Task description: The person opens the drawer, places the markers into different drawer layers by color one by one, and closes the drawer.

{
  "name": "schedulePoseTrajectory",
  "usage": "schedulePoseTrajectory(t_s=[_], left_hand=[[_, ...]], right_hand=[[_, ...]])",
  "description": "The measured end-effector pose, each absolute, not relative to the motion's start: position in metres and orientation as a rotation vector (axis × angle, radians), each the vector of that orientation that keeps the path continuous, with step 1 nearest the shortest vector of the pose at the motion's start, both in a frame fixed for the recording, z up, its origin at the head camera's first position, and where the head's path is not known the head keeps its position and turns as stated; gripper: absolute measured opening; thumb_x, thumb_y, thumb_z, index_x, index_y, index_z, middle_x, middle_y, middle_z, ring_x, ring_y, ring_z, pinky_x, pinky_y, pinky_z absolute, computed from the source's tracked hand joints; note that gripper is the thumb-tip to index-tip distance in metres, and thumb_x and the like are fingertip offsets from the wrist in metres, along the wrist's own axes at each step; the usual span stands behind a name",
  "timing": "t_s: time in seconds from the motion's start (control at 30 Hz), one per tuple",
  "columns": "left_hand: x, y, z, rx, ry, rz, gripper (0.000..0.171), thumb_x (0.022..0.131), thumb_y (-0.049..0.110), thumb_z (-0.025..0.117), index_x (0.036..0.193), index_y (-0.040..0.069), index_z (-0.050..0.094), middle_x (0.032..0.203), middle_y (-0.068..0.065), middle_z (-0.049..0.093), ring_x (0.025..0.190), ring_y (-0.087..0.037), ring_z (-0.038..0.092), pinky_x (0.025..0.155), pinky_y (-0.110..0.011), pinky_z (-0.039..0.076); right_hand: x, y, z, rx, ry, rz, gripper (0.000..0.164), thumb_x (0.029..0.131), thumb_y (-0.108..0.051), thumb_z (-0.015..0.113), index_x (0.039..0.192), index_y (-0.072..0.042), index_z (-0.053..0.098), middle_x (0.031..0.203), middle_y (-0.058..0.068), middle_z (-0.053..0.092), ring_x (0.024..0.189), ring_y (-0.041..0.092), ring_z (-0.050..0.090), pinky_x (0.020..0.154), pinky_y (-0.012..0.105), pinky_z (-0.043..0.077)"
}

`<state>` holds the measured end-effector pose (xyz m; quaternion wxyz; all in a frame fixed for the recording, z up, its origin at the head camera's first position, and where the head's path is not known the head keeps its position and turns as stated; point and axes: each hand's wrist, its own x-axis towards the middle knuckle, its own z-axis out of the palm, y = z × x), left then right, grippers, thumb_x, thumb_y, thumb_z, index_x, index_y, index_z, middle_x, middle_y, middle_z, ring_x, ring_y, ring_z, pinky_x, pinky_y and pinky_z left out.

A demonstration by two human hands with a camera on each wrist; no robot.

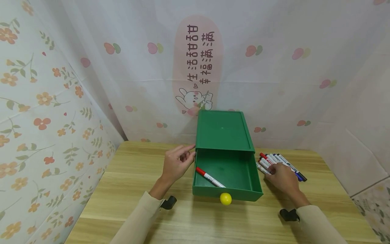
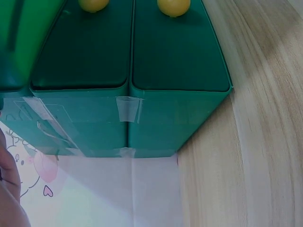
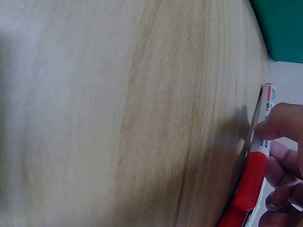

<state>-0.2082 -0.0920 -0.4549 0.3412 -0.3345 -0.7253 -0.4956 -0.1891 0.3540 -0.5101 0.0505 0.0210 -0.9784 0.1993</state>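
A green drawer cabinet (image 1: 223, 130) with yellow knobs stands against the back cloth, its top drawer (image 1: 228, 194) pulled out. Inside that drawer lies a white marker with a red cap (image 1: 210, 177). My left hand (image 1: 176, 161) is at the cabinet's left side, fingertips right at its edge; only a bit of that hand (image 2: 9, 182) shows in the left wrist view. To the right of the drawer, my right hand (image 1: 283, 178) pinches a red-capped marker (image 3: 258, 165) by its white body, low over the table. Several other markers (image 1: 286, 161) lie around those fingers, partly hidden.
Two lower drawers (image 2: 177, 52) of the cabinet are closed, with clear tape (image 2: 128, 109) across the side. The wood-grain table (image 1: 131, 189) extends around it. Printed cloth (image 1: 274, 78) hangs behind and at both sides.
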Motion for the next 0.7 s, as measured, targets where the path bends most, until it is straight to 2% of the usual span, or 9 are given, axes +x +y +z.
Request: schedulePoseTrajectory(t_s=[0.33,0.7], left_hand=[[-0.2088,-0.0915,-0.455,-0.872,-1.879,-1.287,0.026,0.09,-0.011,0.081,0.116,-0.006,0.083,0.073,-0.003,0.065,0.055,-0.012,0.053,0.049,-0.021,0.047],[-0.2096,-0.0913,-0.4547,-0.878,-1.857,-1.285,0.026,0.089,-0.013,0.08,0.115,-0.007,0.082,0.073,-0.003,0.065,0.054,-0.012,0.053,0.049,-0.02,0.046]], right_hand=[[-0.1857,0.3528,-0.506,0.034,-2.98,0.635,0.026,0.093,-0.026,0.08,0.099,-0.001,0.075,0.084,0.004,0.066,0.074,0.023,0.057,0.058,0.037,0.044],[-0.1819,0.3507,-0.5009,0.041,-2.932,0.63,0.03,0.098,-0.031,0.079,0.1,-0.002,0.072,0.081,0.003,0.061,0.075,0.024,0.054,0.06,0.036,0.04]])
